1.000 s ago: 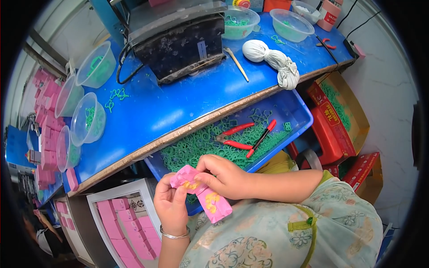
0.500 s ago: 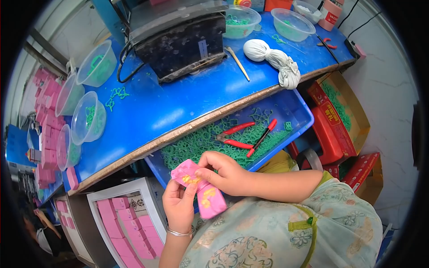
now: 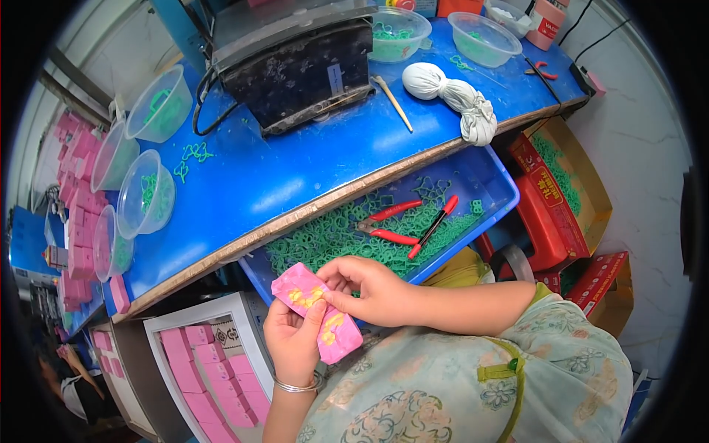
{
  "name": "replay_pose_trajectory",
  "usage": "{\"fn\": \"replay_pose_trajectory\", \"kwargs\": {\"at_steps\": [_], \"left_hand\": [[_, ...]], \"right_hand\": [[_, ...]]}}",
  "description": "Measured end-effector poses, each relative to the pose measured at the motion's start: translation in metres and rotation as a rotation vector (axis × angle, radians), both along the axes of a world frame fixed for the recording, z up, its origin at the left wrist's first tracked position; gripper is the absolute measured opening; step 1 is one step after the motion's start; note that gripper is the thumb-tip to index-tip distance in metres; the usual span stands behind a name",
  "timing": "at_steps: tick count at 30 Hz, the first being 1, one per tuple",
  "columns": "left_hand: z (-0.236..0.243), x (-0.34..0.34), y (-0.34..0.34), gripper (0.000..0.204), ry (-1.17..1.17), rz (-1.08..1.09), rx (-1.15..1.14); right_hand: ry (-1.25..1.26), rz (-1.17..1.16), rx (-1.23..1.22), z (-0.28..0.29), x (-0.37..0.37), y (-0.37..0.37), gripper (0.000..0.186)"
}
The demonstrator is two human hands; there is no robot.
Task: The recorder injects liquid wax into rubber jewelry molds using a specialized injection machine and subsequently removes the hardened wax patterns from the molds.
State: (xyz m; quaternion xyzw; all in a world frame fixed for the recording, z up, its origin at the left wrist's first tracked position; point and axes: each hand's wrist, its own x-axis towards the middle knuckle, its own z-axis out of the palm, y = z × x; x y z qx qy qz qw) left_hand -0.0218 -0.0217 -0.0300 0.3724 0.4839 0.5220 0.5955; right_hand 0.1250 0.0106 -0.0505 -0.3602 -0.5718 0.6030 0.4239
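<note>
A pink rubber mould [image 3: 342, 343], with yellow patches on its faces, lies spread in two parts between my hands. My left hand [image 3: 294, 341] wraps around its lower side, thumb near the middle. My right hand [image 3: 369, 289] pinches the upper part's right edge with thumb and fingers, close to a yellow patch. Just beyond my hands is a blue tray [image 3: 509, 193] heaped with small green openwork pieces [image 3: 317, 244]. On the pieces lie red-handled cutters [image 3: 395, 212] and a red and black pen-like tool [image 3: 433, 227].
A blue workbench [image 3: 273, 173] carries a black machine [image 3: 295, 81], clear bowls [image 3: 148, 196] of green pieces, a white cloth bundle [image 3: 443, 88] and a wooden stick [image 3: 393, 103]. Pink blocks [image 3: 81, 229] are stacked at left, others [image 3: 203, 369] in a white-framed drawer. Cartons [image 3: 591, 196] stand right.
The mould has turned in my hands, so its two parts lie flatter and show more of their yellow patches. My right fingers have shifted slightly on its upper part.
</note>
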Motion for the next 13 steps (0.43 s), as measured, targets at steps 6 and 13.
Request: {"fn": "replay_pose_trajectory", "kwargs": {"at_steps": [6,13], "left_hand": [[-0.014,-0.012,-0.003,0.028,0.280,-0.105,0.090],[-0.011,-0.016,-0.005,0.027,0.180,-0.132,0.119]], "right_hand": [[-0.015,0.068,-0.064,0.002,0.005,0.007,0.016],[0.182,0.076,-0.129,-0.005,0.001,0.007,0.015]]}}
